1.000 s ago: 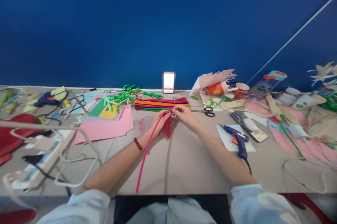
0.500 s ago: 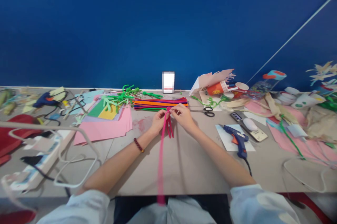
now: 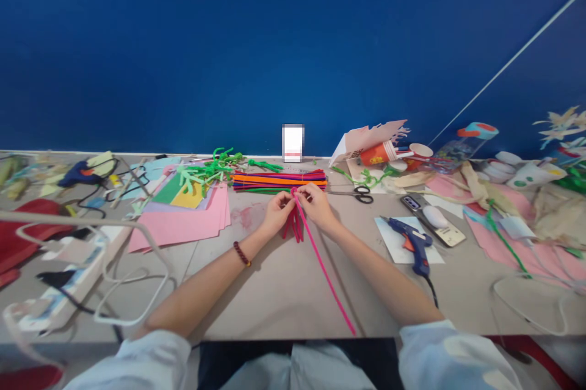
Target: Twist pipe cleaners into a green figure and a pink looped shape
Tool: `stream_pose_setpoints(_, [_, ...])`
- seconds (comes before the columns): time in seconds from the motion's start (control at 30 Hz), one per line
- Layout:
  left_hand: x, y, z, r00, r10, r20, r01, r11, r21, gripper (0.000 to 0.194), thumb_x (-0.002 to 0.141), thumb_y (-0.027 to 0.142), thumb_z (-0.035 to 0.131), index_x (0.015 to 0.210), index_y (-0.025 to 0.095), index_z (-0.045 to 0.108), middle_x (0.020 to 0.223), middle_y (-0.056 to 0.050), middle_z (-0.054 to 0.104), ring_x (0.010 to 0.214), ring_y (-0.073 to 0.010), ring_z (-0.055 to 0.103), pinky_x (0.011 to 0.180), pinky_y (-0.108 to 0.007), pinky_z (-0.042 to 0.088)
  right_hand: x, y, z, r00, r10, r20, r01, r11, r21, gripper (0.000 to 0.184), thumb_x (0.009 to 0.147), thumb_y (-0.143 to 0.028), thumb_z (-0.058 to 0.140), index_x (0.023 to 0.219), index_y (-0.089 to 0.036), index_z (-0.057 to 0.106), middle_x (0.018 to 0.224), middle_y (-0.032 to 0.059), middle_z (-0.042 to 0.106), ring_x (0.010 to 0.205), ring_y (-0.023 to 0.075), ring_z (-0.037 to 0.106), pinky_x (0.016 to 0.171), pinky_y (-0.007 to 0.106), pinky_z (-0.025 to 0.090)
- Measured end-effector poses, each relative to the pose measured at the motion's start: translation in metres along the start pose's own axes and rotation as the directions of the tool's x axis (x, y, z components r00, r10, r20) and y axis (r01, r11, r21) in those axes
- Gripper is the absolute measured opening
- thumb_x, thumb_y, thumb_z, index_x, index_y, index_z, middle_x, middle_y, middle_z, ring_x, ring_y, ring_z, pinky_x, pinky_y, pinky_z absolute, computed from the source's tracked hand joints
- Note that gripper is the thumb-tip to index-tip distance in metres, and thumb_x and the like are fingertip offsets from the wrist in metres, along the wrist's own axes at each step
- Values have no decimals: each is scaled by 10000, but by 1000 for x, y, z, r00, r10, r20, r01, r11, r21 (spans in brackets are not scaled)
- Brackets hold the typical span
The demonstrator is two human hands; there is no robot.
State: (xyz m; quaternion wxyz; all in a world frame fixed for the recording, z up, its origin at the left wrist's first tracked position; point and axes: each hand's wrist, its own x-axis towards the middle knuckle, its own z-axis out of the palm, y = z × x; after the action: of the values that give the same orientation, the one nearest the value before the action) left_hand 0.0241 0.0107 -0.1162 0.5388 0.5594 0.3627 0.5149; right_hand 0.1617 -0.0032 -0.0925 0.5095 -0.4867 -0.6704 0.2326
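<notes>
Between my fingertips is a pink pipe cleaner [image 3: 327, 269], bent or twisted at its top, with one long tail slanting down to the right toward the table's front edge. Several shorter pink ends [image 3: 295, 228] hang below my fingers. My left hand [image 3: 278, 213] pinches the piece from the left. From the right, my right hand [image 3: 315, 202] pinches the same spot, its fingers closed at the top of the long tail. The exact twist is partly hidden by the fingers. Just behind both hands lies a bundle of coloured pipe cleaners [image 3: 279, 180].
Black-handled scissors [image 3: 364, 195] lie right of the bundle. A blue glue gun [image 3: 414, 240] rests on white paper, beside a phone [image 3: 446, 234]. At left are pink paper sheets [image 3: 178, 228], green pipe-cleaner pieces [image 3: 215, 164] and a power strip [image 3: 75, 280] with cables.
The long pink tail has swung from hanging straight down toward me to slanting down to the right. Both hands stay pinched at nearly the same place.
</notes>
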Motion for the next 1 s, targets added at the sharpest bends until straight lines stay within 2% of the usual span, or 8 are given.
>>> stream_pose_setpoints(0.13, [-2,6,1,1000,26,-9,-26,997,70,262,726,400,684,687,171,562,654,15,553,582,-95,491,565,-213,402,-1,0,2,999,45,-9,-45,998,37,176,829,-319,522,779,-178,615,786,44,560,666,156,511,606,280,413])
stream_pose_setpoints(0.23, [-4,8,2,1000,28,-14,-27,995,101,260,751,408,655,701,176,549,647,17,543,554,-94,484,538,-216,401,1,-1,3,988,154,-25,-147,973,178,198,779,-366,584,751,-174,628,778,42,577,664,153,519,600,276,407])
stream_pose_setpoints(0.33, [-5,8,2,998,61,-31,-55,984,171,255,770,407,632,705,176,546,630,22,534,525,-86,464,507,-207,379,3,0,3,943,328,60,-322,850,417,262,714,-434,653,724,-174,624,688,16,572,599,134,502,554,256,389])
stream_pose_setpoints(0.43, [-5,6,2,993,114,-42,-101,967,235,244,779,385,626,690,172,548,623,24,530,526,-80,449,506,-200,361,5,2,4,899,410,153,-425,732,533,319,652,-475,706,701,-173,618,602,-13,541,522,105,449,510,238,356])
stream_pose_setpoints(0.57, [-4,5,3,994,104,-28,-97,978,184,250,783,401,621,704,174,550,622,22,536,541,-88,464,520,-208,380,5,5,5,903,407,137,-415,740,530,357,631,-508,714,680,-174,596,593,-18,530,521,101,437,515,237,358])
stream_pose_setpoints(0.73, [-5,9,5,998,29,-47,-25,997,75,266,743,421,664,714,177,563,627,19,542,551,-94,480,533,-216,395,3,7,5,968,252,-9,-229,891,392,312,724,-492,632,720,-186,571,756,24,576,703,143,528,665,269,434])
stream_pose_setpoints(0.83, [-6,13,7,999,4,-52,-2,999,33,278,718,426,690,703,175,571,618,21,535,553,-92,474,536,-216,387,2,7,5,981,193,-36,-174,939,296,301,773,-489,574,734,-192,554,802,38,569,761,158,540,695,281,449])
stream_pose_setpoints(1.0, [-5,13,6,993,-118,5,118,990,-71,309,686,453,713,743,167,612,599,23,529,518,-82,441,497,-211,355,1,7,4,966,259,15,-243,884,399,354,741,-533,617,748,-185,553,755,23,564,701,144,533,619,252,452])
